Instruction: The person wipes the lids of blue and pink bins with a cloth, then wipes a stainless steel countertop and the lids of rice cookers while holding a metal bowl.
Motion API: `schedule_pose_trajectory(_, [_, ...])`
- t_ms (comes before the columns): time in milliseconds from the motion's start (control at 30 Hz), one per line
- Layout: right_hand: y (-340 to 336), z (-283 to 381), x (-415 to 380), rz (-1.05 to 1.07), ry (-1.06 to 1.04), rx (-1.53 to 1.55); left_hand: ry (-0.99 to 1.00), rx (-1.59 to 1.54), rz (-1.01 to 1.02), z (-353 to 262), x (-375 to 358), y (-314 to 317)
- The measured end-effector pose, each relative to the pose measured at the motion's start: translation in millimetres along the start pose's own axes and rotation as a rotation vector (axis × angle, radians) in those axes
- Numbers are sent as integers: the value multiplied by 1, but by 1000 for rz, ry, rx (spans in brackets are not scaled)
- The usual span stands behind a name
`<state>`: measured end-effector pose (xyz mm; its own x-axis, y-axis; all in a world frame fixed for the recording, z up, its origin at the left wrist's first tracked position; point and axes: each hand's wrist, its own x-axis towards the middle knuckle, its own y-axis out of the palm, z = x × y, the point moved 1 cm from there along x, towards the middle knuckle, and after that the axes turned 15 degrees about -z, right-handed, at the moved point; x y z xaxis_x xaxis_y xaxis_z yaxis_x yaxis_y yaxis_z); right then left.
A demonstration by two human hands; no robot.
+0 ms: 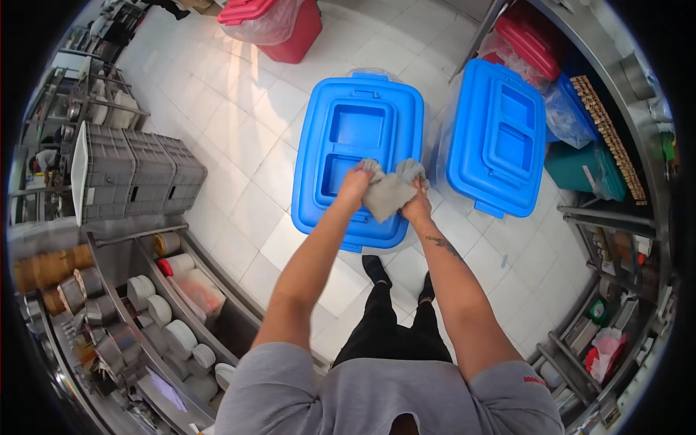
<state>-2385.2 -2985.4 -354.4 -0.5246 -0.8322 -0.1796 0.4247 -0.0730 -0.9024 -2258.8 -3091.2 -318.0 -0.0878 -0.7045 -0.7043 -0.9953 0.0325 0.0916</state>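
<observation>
A greyish cleaning cloth (388,197) is bunched between my two hands, above the near right part of a bin's blue lid (404,134). My left hand (355,181) grips the cloth's left side, fingers closed on it. On the other side my right hand (417,203) holds the cloth too, with a fold of it sticking up over the fingers. The blue lid has two rectangular recesses and sits on a bin on the tiled floor; my left hand overlaps the nearer recess in this view.
A second blue-lidded bin (464,138) stands close on the right. A red bin (293,36) with a plastic liner is at the far side. Stacked grey crates (138,177) stand left, above shelves with white bowls (180,339). Metal shelving (616,217) lines the right.
</observation>
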Motion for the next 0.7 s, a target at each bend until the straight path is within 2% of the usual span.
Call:
schedule_pose_trajectory(33, [0,-1,-2,36,-70,-96,34,42,26,1,1,6])
schedule_pose_trajectory(133, [-7,9,-3,-39,84,91,124,245,83,1,-13,2])
schedule_pose_trajectory(233, [4,3,1,-80,117,184,175,527,51,-1,-10,-6])
schedule_pose_trajectory(333, [3,2,4,-32,124,117,430,1186,187,-15,-27,-10])
schedule_pose_trajectory(433, [0,4,0,-33,139,195,548,1259,164,-15,-41,-29])
schedule_pose_trajectory(533, [4,2,4,-55,176,226,602,1744,429,-41,-35,-28])
schedule_pose_trajectory(633, [9,-6,5,-53,153,209,569,2003,469,-66,-32,-40])
schedule_pose_trajectory(700, [9,-3,6,-26,153,201,607,1931,357,-67,-41,-58])
